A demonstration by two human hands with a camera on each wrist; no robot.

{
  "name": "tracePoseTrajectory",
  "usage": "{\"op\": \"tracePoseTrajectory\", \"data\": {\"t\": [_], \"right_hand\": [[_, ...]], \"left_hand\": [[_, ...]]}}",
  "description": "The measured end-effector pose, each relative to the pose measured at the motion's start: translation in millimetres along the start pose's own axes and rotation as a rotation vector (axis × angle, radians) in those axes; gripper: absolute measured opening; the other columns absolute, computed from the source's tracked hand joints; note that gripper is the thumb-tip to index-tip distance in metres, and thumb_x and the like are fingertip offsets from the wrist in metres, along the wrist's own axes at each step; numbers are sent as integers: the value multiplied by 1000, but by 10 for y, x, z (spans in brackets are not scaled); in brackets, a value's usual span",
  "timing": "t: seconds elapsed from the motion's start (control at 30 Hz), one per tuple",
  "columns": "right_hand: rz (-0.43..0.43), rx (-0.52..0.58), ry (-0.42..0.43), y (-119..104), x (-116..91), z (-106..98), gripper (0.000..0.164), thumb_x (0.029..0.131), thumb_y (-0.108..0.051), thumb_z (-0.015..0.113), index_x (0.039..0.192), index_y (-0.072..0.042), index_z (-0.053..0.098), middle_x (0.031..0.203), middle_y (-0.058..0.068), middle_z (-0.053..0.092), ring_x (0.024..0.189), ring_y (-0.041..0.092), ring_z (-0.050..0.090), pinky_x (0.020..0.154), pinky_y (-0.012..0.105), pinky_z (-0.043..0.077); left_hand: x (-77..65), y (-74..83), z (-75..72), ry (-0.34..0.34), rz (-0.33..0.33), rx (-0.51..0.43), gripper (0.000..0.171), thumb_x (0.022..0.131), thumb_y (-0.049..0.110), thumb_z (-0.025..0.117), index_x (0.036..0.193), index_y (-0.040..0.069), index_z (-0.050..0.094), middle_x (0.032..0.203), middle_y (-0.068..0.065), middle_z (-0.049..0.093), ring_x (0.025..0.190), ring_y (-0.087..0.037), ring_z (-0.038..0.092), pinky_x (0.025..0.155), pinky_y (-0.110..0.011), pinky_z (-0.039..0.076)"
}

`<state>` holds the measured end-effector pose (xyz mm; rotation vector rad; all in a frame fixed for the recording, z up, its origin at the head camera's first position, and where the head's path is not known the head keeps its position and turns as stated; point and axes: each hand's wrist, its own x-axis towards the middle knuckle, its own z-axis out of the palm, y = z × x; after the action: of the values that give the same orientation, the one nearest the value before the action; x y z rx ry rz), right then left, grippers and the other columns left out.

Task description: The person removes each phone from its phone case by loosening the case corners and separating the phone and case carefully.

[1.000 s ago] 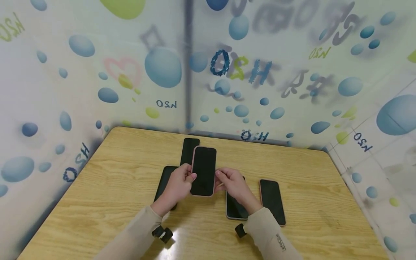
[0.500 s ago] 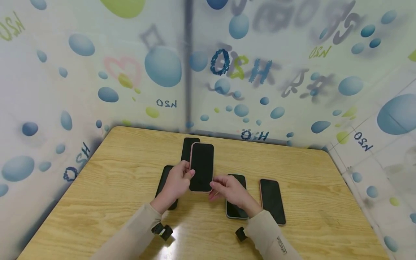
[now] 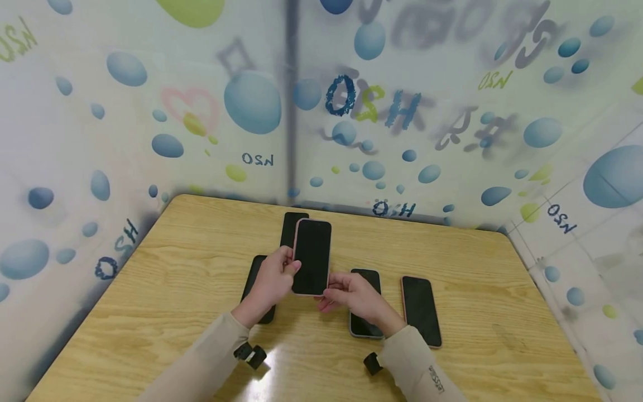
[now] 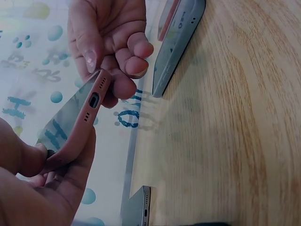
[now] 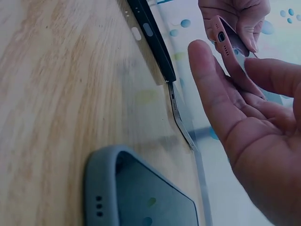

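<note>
A smartphone in a pink case (image 3: 312, 257) is held up above the table, dark screen facing up toward the head camera. My left hand (image 3: 275, 279) grips its left edge, thumb on the front and fingers behind. At the lower right corner my right hand (image 3: 354, 291) pinches the case between thumb and fingers. The case's bottom edge (image 4: 87, 110), with its charging port, shows in the left wrist view. Partly under my right hand lies a phone in a grey-blue case (image 3: 365, 321). A black phone (image 3: 255, 279) is partly hidden behind my left hand.
Another dark phone (image 3: 293, 229) lies near the back, partly covered by the held one. To the right rests a phone in a pinkish case (image 3: 421, 311). The wooden table (image 3: 467, 262) meets a patterned curtain wall (image 3: 241, 184) behind.
The pink-cased phone has shifted slightly up and left with my left hand. My right hand has slid down from the phone's right side to its lower right corner.
</note>
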<state>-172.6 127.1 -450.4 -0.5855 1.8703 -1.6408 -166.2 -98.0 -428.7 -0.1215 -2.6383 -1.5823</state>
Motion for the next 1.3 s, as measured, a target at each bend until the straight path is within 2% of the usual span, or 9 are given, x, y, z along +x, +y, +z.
{"op": "tracePoseTrajectory", "data": {"t": [0.2, 0.37, 0.6, 0.67, 0.93, 1.07, 1.17, 1.3], "right_hand": [[0, 116, -15, 43, 20, 38, 36, 106, 1, 50, 137, 17, 51, 121, 43, 61, 95, 21, 74, 91, 46, 59], [18, 210, 34, 79, 50, 106, 39, 101, 4, 46, 137, 18, 49, 117, 42, 63, 90, 18, 74, 87, 40, 61], [61, 255, 125, 93, 69, 162, 41, 97, 4, 47, 137, 14, 54, 102, 20, 73, 83, 17, 75, 81, 35, 62], [63, 260, 131, 96, 68, 163, 41, 97, 4, 48, 137, 14, 54, 102, 19, 74, 82, 16, 74, 80, 34, 62], [48, 249, 97, 117, 66, 143, 40, 97, 6, 46, 136, 14, 54, 105, 16, 74, 85, 16, 73, 81, 31, 61], [32, 255, 74, 128, 63, 143, 38, 99, 6, 47, 135, 15, 54, 104, 12, 74, 86, 15, 72, 82, 31, 60], [15, 260, 55, 126, 57, 142, 37, 101, 6, 48, 135, 17, 52, 103, 9, 74, 86, 15, 72, 83, 31, 60], [-5, 269, 32, 113, 45, 136, 39, 100, 5, 48, 136, 19, 50, 104, 7, 74, 86, 13, 72, 82, 30, 60]], "left_hand": [[-1, 0, 15, 2, 27, -2, 6, 102, 4, 61, 102, -2, 59, 84, -8, 59, 65, -16, 49, 58, -27, 40], [-18, 17, 34, -7, 46, 11, 7, 103, 5, 61, 104, -2, 59, 85, -9, 61, 61, -15, 47, 55, -28, 39], [-42, 31, 52, -12, 74, 33, 4, 101, 1, 61, 105, 1, 60, 82, -7, 60, 59, -15, 46, 53, -27, 37], [-44, 29, 57, -8, 88, 40, 4, 101, 0, 61, 104, 1, 60, 81, -7, 60, 60, -16, 46, 53, -28, 38], [-34, 37, 33, -6, 79, 58, 4, 100, -1, 62, 103, 3, 60, 83, -7, 61, 62, -16, 47, 56, -28, 38], [-30, 29, 5, -12, 87, 28, 4, 99, -3, 61, 102, 0, 62, 81, -8, 61, 63, -16, 49, 56, -29, 39], [-20, 17, -17, -31, 69, -8, 4, 100, -3, 60, 102, 0, 62, 80, -7, 60, 66, -16, 51, 57, -28, 41], [-8, 20, -46, -64, 11, -66, 4, 101, -1, 60, 102, 1, 62, 81, -7, 57, 68, -18, 50, 59, -28, 40]]}}
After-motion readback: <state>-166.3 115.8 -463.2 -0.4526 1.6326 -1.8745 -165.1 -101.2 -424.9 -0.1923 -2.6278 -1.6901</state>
